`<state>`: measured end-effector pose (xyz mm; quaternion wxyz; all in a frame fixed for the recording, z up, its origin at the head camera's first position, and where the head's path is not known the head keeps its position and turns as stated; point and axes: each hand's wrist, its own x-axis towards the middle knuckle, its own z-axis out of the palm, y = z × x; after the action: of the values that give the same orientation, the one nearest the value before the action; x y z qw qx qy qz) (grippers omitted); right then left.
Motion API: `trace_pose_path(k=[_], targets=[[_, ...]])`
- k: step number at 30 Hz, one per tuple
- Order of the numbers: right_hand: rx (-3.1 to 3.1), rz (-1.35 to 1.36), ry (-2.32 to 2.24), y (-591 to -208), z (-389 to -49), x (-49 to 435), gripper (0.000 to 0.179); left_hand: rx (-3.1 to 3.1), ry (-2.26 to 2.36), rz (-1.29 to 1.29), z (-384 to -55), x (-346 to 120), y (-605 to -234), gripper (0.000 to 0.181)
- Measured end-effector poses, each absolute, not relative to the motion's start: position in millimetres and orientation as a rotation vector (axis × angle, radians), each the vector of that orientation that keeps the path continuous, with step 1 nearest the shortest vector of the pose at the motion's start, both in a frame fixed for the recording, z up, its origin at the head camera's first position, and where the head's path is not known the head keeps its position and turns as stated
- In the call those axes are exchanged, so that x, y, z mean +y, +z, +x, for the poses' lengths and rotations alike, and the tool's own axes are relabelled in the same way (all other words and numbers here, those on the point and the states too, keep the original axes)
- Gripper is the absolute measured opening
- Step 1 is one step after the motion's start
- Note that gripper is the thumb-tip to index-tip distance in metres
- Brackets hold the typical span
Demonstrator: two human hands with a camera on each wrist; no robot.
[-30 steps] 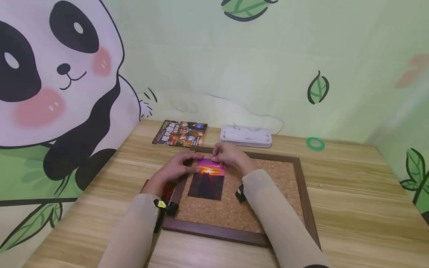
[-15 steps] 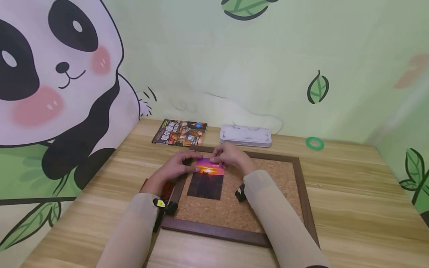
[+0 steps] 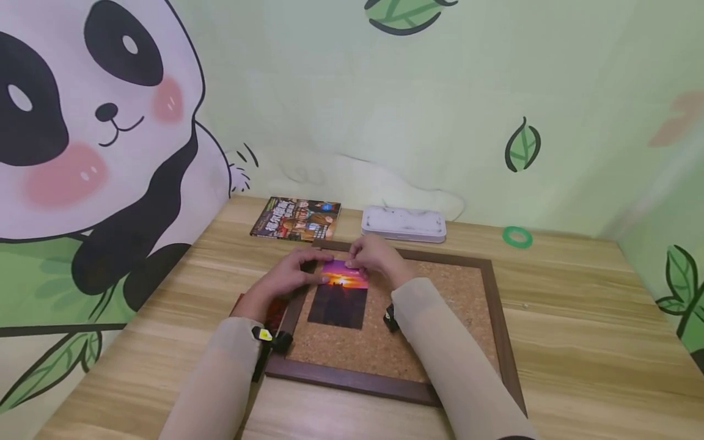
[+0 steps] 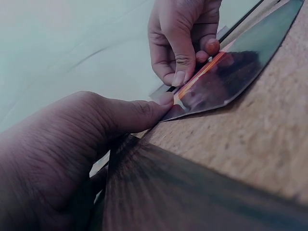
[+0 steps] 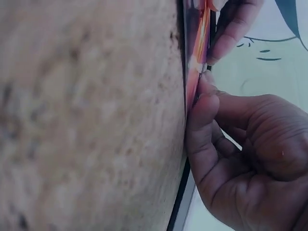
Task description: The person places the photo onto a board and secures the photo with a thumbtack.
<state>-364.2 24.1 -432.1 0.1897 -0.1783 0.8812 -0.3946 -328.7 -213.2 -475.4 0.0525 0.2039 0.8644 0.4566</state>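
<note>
A sunset photo (image 3: 338,305) lies on a cork board (image 3: 440,305) with a dark brown frame, near its upper left corner. My left hand (image 3: 286,275) rests at the photo's left side, fingers extended, and its thumb (image 4: 139,113) presses the photo's edge in the left wrist view. At the photo's top, my right hand (image 3: 376,255) pinches with thumb and forefinger. A small clear piece, seemingly a push pin (image 5: 202,67), shows at those fingertips in the right wrist view, mostly hidden. The photo's lower end bows up from the cork in the left wrist view.
Behind the board lie a comic-style book (image 3: 297,218) and a white tin case (image 3: 404,223). A green tape roll (image 3: 517,236) is at the back right. A tiny clear bit (image 3: 525,305) sits right of the frame. Something red (image 3: 277,315) lies under the left wrist.
My right wrist and forearm have shifted slightly left, while the fingertips stay at the photo's top. The left hand and the photo keep their places.
</note>
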Motion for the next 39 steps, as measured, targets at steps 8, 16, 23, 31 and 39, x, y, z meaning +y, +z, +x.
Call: trace_pose_path(k=[8,16,23,31,39], targets=[[2.433,-0.504,-1.123,-434,-365,27,0.011,2.632,1.370,0.744,-331,-214,-476,0.046],[2.340,-0.611,-1.236,-445,-372,40,0.012,2.636,1.364,0.730,-331,-214,-476,0.048],[2.365,-0.573,-1.218,-442,-370,36,0.012,2.661,1.357,0.739,-332,-213,-477,0.045],[2.399,-0.531,-1.192,-442,-370,31,0.013,2.664,1.357,0.730,-333,-215,-478,0.043],[2.239,-0.432,-1.554,-457,-373,48,0.020,2.676,1.332,0.682,-331,-215,-477,0.043]])
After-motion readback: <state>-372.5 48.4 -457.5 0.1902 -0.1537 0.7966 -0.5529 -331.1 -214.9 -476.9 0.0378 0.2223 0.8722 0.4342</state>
